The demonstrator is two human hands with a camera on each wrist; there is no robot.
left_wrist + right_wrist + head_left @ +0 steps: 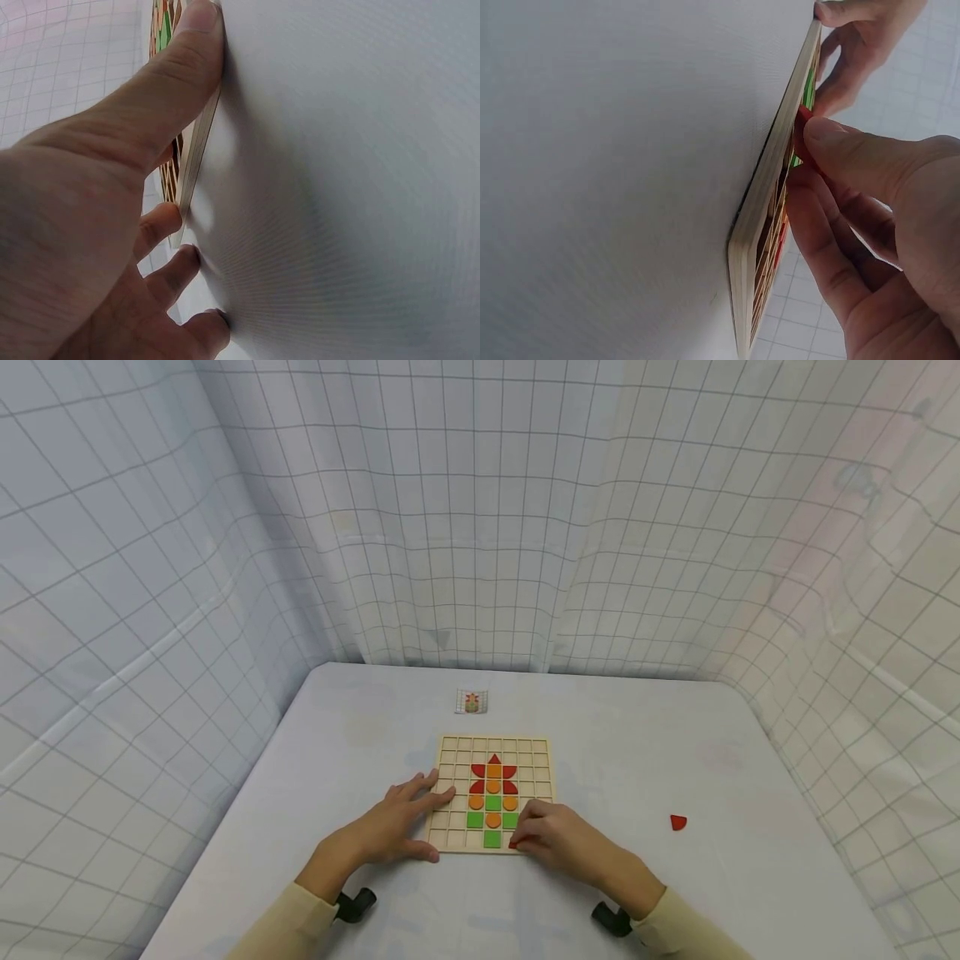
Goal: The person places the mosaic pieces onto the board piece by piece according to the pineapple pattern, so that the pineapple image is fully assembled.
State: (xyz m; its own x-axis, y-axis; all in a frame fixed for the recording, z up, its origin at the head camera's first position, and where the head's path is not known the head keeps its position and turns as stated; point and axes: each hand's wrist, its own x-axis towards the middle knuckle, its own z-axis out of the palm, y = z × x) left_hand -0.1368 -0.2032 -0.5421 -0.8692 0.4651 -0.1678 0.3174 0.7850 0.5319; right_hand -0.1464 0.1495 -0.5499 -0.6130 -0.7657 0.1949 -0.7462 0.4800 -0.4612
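Observation:
A wooden grid board (452, 839) lies on the table, with red, orange and green pieces set in its squares. My right hand (558, 839) pinches a red piece (802, 135) between thumb and forefinger, right at the board's near edge, beside a green square (492, 839). In the right wrist view the piece stands tilted against the grid, partly covered by the thumb. My left hand (393, 822) rests at the board's left side, fingers spread, with fingertips over the edge and the thumb (176, 71) along the near corner.
A loose red quarter-round piece (678, 822) lies on the white table (750, 877) to the right. Behind the board sits a small picture card (471, 702) with a similar coloured pattern. White gridded curtains (480, 527) enclose the table at the back and sides.

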